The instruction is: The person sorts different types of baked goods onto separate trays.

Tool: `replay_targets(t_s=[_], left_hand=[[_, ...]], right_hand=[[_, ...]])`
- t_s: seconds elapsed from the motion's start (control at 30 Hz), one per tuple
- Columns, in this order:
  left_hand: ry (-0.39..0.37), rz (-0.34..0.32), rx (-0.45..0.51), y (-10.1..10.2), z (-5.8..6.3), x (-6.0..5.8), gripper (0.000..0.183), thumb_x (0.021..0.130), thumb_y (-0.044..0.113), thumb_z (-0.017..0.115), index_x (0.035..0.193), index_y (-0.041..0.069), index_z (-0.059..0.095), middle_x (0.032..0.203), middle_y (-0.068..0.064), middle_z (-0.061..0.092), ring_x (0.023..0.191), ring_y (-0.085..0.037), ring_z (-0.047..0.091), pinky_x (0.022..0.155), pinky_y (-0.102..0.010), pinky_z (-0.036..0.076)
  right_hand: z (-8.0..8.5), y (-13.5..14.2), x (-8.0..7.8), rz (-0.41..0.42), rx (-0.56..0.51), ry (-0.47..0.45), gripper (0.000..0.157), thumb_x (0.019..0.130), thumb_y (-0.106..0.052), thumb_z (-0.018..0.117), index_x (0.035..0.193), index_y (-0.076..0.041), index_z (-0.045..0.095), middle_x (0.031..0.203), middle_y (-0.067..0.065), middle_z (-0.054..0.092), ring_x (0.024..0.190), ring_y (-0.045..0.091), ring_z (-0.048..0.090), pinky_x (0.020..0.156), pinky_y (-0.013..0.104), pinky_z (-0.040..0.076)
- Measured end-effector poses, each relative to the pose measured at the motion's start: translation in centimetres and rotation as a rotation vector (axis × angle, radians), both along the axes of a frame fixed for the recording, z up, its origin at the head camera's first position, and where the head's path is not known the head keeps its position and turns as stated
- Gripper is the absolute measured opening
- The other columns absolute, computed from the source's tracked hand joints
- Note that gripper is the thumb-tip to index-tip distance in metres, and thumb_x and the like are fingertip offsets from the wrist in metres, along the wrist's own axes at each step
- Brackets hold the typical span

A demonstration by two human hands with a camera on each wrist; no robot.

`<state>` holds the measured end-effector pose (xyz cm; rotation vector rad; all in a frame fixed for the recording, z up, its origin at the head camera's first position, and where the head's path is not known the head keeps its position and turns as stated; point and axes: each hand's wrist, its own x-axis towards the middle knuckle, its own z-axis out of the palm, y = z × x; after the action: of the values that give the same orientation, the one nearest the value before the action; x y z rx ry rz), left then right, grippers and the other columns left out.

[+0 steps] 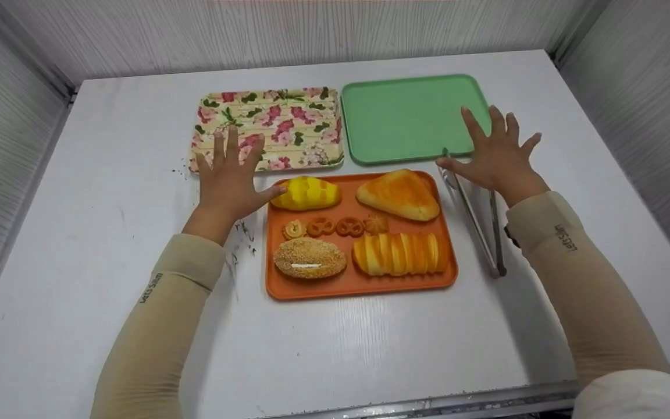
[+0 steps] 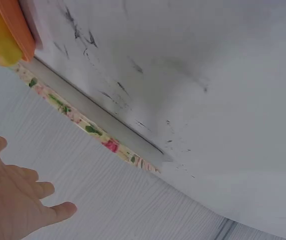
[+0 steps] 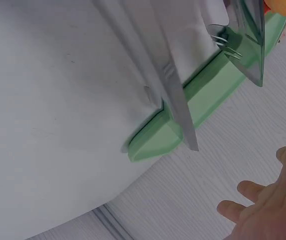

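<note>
Nearest to us, two beige sleeves (image 1: 143, 343) reach in over the white table (image 1: 370, 349). Ahead of them we see the orange tray (image 1: 312, 289), with a seeded bun (image 1: 310, 253) at near left and a ridged loaf (image 1: 400, 255) at near right. Behind those, four small biscuits (image 1: 349, 227) sit in a row. Just right of the tray lie metal tongs (image 1: 478, 230), their arms spread toward the far side. At the tray's far edge rest a yellow bread (image 1: 312, 194) and a triangular bread (image 1: 399, 195). The left hand (image 1: 227, 186) spreads its fingers, its thumb overlapping the yellow bread in the head view; we cannot tell how high it hangs. The right hand (image 1: 501, 160), well apart from it, spreads its fingers near the tongs' far end. Beyond, we see a floral tray (image 1: 288, 131) left of a green tray (image 1: 410, 119), then a grained wall (image 1: 312, 35).
</note>
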<state>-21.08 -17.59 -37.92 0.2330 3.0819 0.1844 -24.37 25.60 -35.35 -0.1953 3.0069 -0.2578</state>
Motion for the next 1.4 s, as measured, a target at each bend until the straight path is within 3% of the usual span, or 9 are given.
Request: replay_targets(t_s=[0.17,0.43,0.9,1.17,1.4], left_hand=[[-0.005,-0.017,-0.028,-0.5,-0.5,0.7,0.098,0.081,0.075,0.048,0.155,0.026,0.007,0.157,-0.017,-0.012,0.141,-0.040,-0.010,0.104,-0.069,0.001],[-0.053,-0.029,-0.009,-1.3,-1.2,1.9,0.099,0.081,0.073,0.051,0.155,0.025,0.006,0.156,-0.017,-0.016,0.141,-0.039,-0.014,0.105,-0.067,-0.006],[-0.071,-0.034,-0.013,-2.2,-2.2,3.8,0.101,0.080,0.072,0.054,0.155,0.023,0.007,0.157,-0.019,-0.012,0.141,-0.041,-0.008,0.104,-0.069,0.001],[-0.087,-0.045,-0.008,-2.3,-2.5,5.1,0.100,0.081,0.071,0.054,0.155,0.023,0.008,0.157,-0.019,-0.011,0.142,-0.040,-0.008,0.105,-0.068,0.001],[-0.109,-0.067,-0.013,-2.4,-2.7,6.2,0.100,0.081,0.071,0.054,0.155,0.022,0.008,0.157,-0.018,-0.011,0.142,-0.039,-0.008,0.106,-0.067,0.001]], right_hand=[[0.0,0.7,0.7,-0.017,-0.014,-0.006,0.105,0.078,-0.082,0.041,0.153,-0.029,-0.009,0.154,0.027,-0.010,0.137,0.052,-0.010,0.088,0.080,-0.012],[-0.3,1.2,1.6,-0.050,-0.012,-0.022,0.109,0.076,-0.083,0.043,0.153,-0.027,-0.011,0.153,0.029,-0.007,0.136,0.054,-0.004,0.088,0.081,-0.008],[-1.5,2.3,3.8,-0.100,-0.055,-0.066,0.113,0.076,-0.081,0.046,0.152,-0.023,-0.013,0.151,0.033,-0.001,0.134,0.057,0.004,0.090,0.081,0.001],[-2.3,2.5,4.9,-0.128,-0.057,-0.099,0.118,0.073,-0.084,0.046,0.152,-0.020,-0.013,0.148,0.037,0.008,0.127,0.061,0.018,0.086,0.079,0.018],[-2.6,2.6,6.0,-0.151,-0.129,-0.116,0.123,0.071,-0.083,0.050,0.152,-0.015,-0.013,0.142,0.041,0.015,0.121,0.062,0.026,0.086,0.075,0.029]])
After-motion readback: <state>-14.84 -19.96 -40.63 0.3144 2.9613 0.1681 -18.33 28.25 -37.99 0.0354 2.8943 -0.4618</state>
